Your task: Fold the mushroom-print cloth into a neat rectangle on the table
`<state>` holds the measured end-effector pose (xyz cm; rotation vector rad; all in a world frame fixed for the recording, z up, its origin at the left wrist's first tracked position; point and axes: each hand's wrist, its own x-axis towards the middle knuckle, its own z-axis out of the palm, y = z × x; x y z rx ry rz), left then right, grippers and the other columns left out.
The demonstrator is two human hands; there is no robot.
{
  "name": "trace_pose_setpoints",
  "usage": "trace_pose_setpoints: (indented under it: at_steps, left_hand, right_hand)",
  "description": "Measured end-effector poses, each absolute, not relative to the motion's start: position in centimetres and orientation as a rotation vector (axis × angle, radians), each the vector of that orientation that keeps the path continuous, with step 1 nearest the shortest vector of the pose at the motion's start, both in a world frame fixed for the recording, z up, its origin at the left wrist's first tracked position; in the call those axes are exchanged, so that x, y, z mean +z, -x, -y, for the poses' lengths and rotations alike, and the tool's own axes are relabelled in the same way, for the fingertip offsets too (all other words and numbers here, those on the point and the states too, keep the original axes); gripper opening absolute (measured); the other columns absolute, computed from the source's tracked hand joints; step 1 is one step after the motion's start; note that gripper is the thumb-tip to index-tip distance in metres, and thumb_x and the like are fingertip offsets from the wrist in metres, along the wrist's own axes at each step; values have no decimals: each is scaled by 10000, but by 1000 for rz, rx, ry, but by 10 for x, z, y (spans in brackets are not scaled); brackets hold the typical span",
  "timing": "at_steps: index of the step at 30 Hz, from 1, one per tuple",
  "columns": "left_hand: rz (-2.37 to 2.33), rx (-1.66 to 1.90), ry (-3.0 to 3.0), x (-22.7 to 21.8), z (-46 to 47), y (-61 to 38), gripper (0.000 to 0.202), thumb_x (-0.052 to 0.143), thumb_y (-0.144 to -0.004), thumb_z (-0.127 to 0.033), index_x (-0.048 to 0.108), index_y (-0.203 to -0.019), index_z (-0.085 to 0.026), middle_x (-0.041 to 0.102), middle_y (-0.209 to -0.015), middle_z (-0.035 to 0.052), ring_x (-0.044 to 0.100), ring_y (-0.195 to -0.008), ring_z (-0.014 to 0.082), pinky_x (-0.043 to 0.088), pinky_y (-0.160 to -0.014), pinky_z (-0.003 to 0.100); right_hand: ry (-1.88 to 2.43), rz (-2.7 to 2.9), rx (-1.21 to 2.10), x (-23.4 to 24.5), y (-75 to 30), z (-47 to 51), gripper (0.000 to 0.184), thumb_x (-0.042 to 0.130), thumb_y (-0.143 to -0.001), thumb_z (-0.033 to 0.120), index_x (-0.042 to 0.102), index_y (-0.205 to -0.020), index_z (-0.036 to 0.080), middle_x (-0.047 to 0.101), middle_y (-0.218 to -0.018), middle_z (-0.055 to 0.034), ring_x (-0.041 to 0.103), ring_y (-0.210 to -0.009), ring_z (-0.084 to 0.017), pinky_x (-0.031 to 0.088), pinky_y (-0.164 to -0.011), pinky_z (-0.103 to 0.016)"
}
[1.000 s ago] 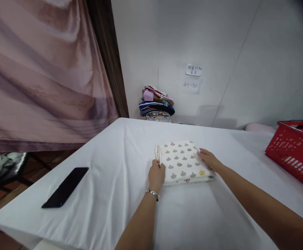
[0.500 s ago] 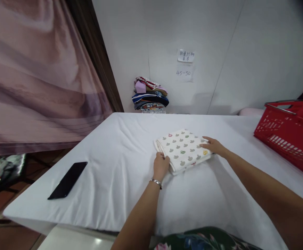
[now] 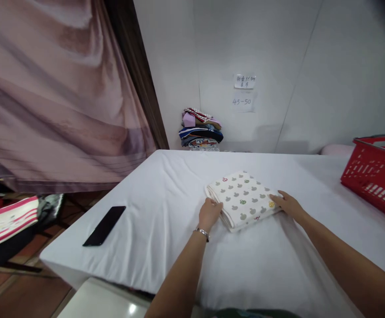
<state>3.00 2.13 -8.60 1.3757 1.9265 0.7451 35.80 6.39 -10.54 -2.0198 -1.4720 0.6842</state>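
Observation:
A folded white cloth (image 3: 243, 197) printed with small grey, green and red shapes lies on the white-covered table (image 3: 166, 221). My left hand (image 3: 209, 213), with a silver bracelet at the wrist, grips the cloth's near left edge with curled fingers. Resting on the cloth's right corner is my right hand (image 3: 288, 205), its fingers closed over the edge. Both forearms reach in from the bottom of the view.
A black phone (image 3: 104, 225) lies near the table's left edge. A red plastic basket (image 3: 376, 174) stands at the right. A stack of folded clothes (image 3: 201, 129) sits against the back wall under paper notes (image 3: 243, 92). A pink curtain (image 3: 56, 97) hangs at the left.
The cloth has turned slightly, and both hands have stayed on its edges. The camera has shifted, so the table and basket sit differently in view.

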Motion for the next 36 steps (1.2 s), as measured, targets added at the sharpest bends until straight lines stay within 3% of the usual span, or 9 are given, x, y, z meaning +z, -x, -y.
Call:
trace_pose_setpoints:
  at_steps: [5, 8, 16, 20, 24, 27, 30, 33, 36]
  left_hand:
    - [-2092, 841, -1440, -69, -58, -9, 463, 470, -809, -494, 490, -1118, -149, 573, -1185, 142, 543, -1071, 244, 399, -849, 308]
    - [-2020, 834, -1525, -69, -87, -3, 507, 473, -818, -469, 465, -1213, -151, 482, -1319, 127, 483, -1165, 210, 364, -914, 266]
    - [-2004, 611, -1564, -80, -77, -9, 294, 530, -761, -417, 596, -916, -177, 664, -983, 83, 593, -906, 216, 403, -737, 274]
    - [-1991, 556, -1628, -85, -25, -27, 290, 500, -778, -489, 568, -806, -208, 654, -765, 18, 586, -722, 177, 386, -629, 254]
    - [-1897, 646, -1647, -88, 1, -33, 372, 463, -791, -571, 575, -785, -217, 637, -738, 4, 577, -692, 165, 394, -610, 255]
    - [-1778, 865, -1653, -93, 3, -26, 328, 521, -789, -499, 591, -940, -216, 636, -896, 20, 580, -733, 145, 435, -663, 258]
    - [-1551, 1084, -1752, -100, 5, -21, 306, 574, -776, -325, 572, -1069, -238, 574, -1085, 31, 572, -869, 139, 469, -716, 251]
    - [-1362, 1157, -1850, -106, 7, -22, 306, 545, -766, -184, 597, -1060, -254, 522, -1161, 33, 526, -1023, 150, 483, -759, 243]
    - [-1316, 1144, -1885, -108, 8, -23, 282, 537, -769, -170, 622, -1026, -247, 512, -1166, 37, 509, -1060, 154, 492, -773, 238]
  right_hand:
    - [1976, 1530, 612, -113, -354, -64, 672, 531, -719, 598, 547, -1222, 153, 589, -1197, -154, 543, -1093, -322, 409, -924, -429]
    - [1924, 1555, 595, -120, -354, -64, 617, 544, -712, 577, 575, -1184, 181, 606, -1181, -121, 562, -1067, -308, 425, -908, -418]
    - [1730, 1584, 599, -110, -371, -120, 671, 635, -647, 482, 540, -1230, 162, 648, -1079, -118, 610, -940, -299, 469, -824, -416]
    - [1665, 1529, 506, -97, -357, -166, 670, 653, -639, 446, 520, -1243, 188, 578, -1206, -123, 533, -1084, -340, 431, -878, -470]
    - [1689, 1562, 533, -98, -339, -168, 552, 652, -653, 443, 593, -1134, 178, 552, -1238, -145, 479, -1155, -359, 384, -941, -501]
    - [1678, 1523, 469, -99, -343, -134, 488, 574, -720, 485, 602, -1113, 197, 520, -1284, -123, 471, -1168, -325, 400, -931, -472]
    - [1611, 1478, 435, -97, -352, -79, 464, 523, -760, 504, 605, -1116, 219, 583, -1207, -92, 565, -1024, -269, 466, -831, -410]
    - [1550, 1499, 492, -96, -352, -19, 417, 513, -783, 496, 619, -1091, 235, 632, -1115, -69, 599, -914, -231, 488, -755, -362]
    - [1508, 1531, 488, -102, -339, 24, 368, 507, -800, 469, 623, -1065, 242, 617, -1136, -63, 568, -986, -230, 463, -833, -376]
